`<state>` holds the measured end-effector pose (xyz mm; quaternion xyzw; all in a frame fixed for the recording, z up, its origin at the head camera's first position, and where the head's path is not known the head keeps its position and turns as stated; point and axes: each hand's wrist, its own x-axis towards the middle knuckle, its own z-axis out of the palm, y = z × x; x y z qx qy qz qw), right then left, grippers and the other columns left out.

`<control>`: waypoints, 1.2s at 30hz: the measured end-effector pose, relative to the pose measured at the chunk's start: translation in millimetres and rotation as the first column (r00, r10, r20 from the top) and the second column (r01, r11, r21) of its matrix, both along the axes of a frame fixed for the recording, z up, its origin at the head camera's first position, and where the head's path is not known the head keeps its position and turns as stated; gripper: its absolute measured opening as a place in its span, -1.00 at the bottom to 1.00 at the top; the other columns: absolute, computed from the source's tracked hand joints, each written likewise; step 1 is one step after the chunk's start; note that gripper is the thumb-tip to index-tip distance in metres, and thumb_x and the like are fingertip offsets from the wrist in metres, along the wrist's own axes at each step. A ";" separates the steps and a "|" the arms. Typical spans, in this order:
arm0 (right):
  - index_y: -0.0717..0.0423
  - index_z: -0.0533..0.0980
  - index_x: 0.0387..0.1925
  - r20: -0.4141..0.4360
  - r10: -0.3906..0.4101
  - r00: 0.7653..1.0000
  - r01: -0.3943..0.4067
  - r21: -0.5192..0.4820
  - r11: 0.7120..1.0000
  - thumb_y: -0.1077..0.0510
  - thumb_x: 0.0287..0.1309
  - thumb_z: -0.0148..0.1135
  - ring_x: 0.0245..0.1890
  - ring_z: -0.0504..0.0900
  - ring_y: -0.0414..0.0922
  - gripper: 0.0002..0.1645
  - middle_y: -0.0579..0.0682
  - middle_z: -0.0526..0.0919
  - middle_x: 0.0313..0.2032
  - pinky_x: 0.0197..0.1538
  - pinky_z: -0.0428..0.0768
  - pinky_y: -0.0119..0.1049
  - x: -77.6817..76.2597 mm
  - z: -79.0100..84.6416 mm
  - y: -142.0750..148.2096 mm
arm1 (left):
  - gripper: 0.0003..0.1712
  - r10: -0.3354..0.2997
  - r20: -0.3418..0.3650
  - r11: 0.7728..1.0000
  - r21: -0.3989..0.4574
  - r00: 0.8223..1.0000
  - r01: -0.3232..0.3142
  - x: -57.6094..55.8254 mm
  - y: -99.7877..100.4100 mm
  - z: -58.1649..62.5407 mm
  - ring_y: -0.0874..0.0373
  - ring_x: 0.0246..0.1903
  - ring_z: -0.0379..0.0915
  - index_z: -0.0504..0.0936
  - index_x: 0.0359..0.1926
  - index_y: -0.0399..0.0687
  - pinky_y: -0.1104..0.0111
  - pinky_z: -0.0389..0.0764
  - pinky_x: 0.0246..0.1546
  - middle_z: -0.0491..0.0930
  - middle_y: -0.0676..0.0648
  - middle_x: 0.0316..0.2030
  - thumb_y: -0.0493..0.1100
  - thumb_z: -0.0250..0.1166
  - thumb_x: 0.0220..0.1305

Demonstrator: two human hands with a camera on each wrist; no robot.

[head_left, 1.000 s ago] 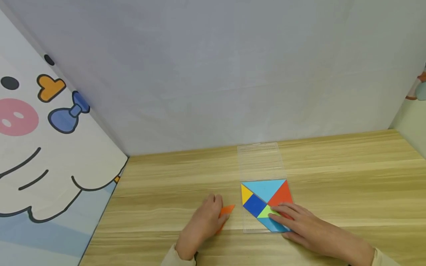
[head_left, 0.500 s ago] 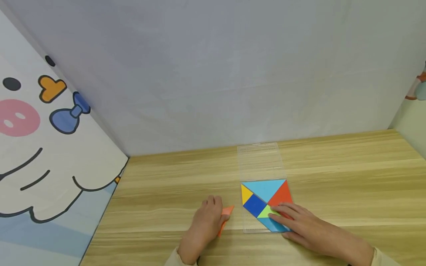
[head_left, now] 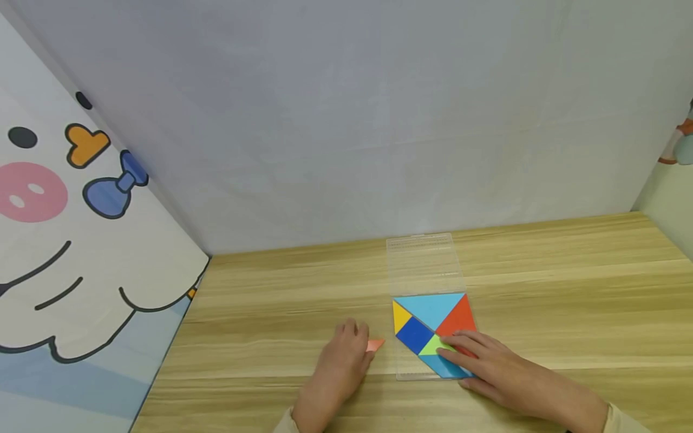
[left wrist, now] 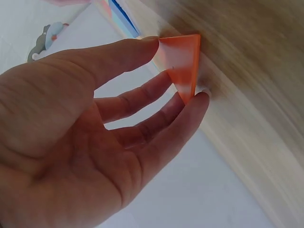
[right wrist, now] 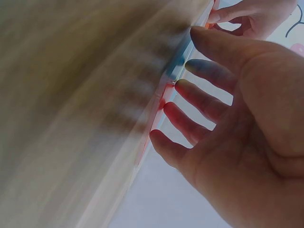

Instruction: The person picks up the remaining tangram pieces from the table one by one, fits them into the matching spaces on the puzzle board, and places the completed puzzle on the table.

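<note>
My left hand (head_left: 338,361) pinches an orange triangular tangram piece (left wrist: 183,59) between thumb and fingertips, left of a clear plastic tray (head_left: 406,368). In the head view the fingers hide most of that piece. Lying flat in the tray are a light blue triangle (head_left: 433,308), a red triangle (head_left: 458,316), a yellow triangle (head_left: 400,316), a dark blue square (head_left: 415,335), a green triangle (head_left: 434,346) and a blue piece (head_left: 445,365). My right hand (head_left: 503,379) rests its loosely extended fingers over the tray's right side, thumb at the near corner.
A clear plastic panel (head_left: 426,264) stretches from the tray's far edge toward the back of the wood-grain table (head_left: 260,313). Behind stands a pale cloth wall (head_left: 379,120). A cartoon-printed cloth (head_left: 108,258) borders the left side.
The left hand has shifted slightly right toward the tray and turned the orange triangle, so less of it shows. The right hand and the tray pieces have stayed put.
</note>
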<state>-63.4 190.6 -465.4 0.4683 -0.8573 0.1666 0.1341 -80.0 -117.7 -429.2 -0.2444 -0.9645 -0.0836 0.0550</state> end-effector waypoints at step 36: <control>0.03 0.47 0.38 0.052 -0.017 0.999 0.016 0.026 1.000 -0.07 0.45 0.23 0.19 0.46 0.05 -0.42 0.03 0.48 0.31 0.10 0.56 -0.01 -0.3 0.1 0.3 | -0.72 -0.145 -0.030 0.987 -0.079 0.989 0.143 11.6 18.7 6.8 0.13 -0.37 0.40 0.72 -0.07 -0.04 0.44 0.49 -0.46 0.51 -0.03 -0.37 -0.23 0.43 0.15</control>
